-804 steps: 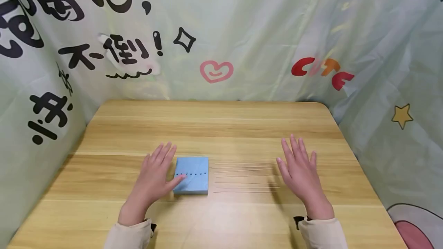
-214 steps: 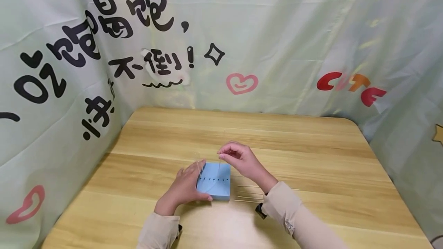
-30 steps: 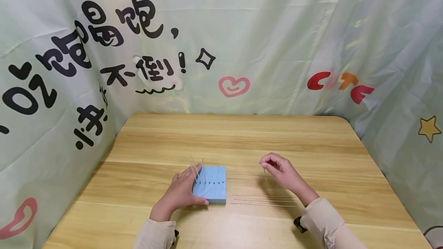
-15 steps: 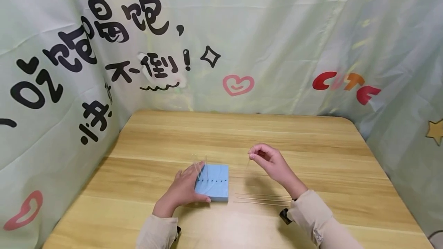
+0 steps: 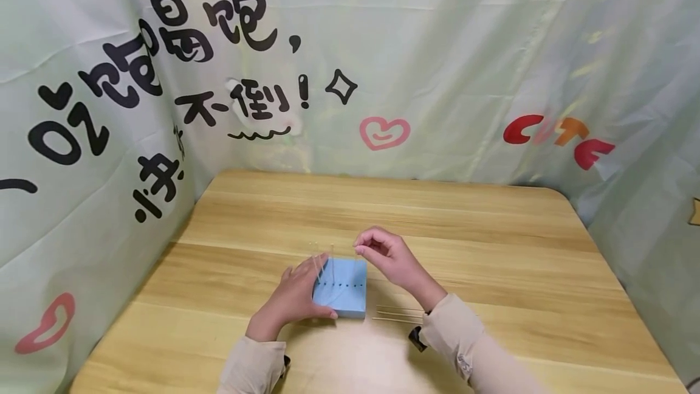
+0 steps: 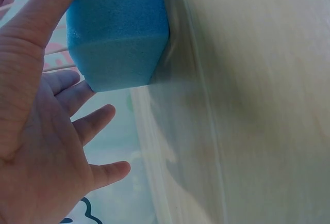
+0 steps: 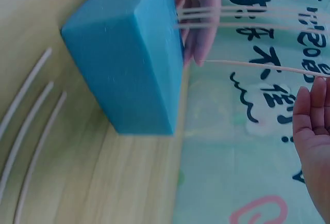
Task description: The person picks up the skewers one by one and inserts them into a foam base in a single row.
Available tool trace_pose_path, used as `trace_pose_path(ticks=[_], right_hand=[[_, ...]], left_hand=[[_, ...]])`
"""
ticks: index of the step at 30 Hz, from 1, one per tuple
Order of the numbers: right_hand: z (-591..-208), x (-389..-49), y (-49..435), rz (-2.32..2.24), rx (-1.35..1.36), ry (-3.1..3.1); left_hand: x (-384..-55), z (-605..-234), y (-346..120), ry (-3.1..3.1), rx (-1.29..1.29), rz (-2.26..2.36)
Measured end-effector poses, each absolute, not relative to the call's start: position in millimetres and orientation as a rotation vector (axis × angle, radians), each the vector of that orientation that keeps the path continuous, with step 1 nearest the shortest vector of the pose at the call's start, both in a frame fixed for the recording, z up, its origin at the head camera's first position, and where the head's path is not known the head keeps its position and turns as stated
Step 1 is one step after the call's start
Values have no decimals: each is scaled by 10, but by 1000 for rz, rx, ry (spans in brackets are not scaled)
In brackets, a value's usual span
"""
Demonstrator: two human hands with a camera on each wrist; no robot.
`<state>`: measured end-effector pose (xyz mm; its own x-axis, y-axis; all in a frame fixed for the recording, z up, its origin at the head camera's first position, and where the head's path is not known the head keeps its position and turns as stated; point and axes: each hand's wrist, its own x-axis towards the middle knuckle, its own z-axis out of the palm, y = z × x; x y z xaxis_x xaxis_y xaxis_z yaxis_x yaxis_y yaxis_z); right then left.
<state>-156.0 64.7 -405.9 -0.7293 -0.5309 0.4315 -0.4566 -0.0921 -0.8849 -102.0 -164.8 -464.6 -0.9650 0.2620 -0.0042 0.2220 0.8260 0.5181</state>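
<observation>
A blue foam block (image 5: 350, 300) with a row of dark holes lies on the table. My left hand (image 5: 292, 300) grips its left side, thumb at the front and index finger at the back; the other fingers spread free in the left wrist view. Three thin wooden sticks (image 7: 237, 12) stand in the block near its left end, by that hand. Above the block's right part, my right hand (image 5: 387, 257) pinches another thin stick (image 7: 258, 66) between thumb and fingertips. That stick's lower tip is just off the block's holed face in the right wrist view.
Three more thin sticks (image 5: 398, 314) lie side by side on the wooden table (image 5: 448, 217), right of the block and partly under the right forearm. A printed curtain (image 5: 437, 65) hangs around the table's back and sides.
My right hand has moved left with the pinched stick, from over the table to above the block. The left hand keeps its grip on the block; the head view has shifted slightly.
</observation>
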Motion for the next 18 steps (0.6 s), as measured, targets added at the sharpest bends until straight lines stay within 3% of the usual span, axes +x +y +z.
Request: trace_pose_path(ticks=[18], right_hand=[[-4213,-1553,368,-1960,-1111,2050]], left_hand=[[-1031,-4675,-1679,2934,416,819]])
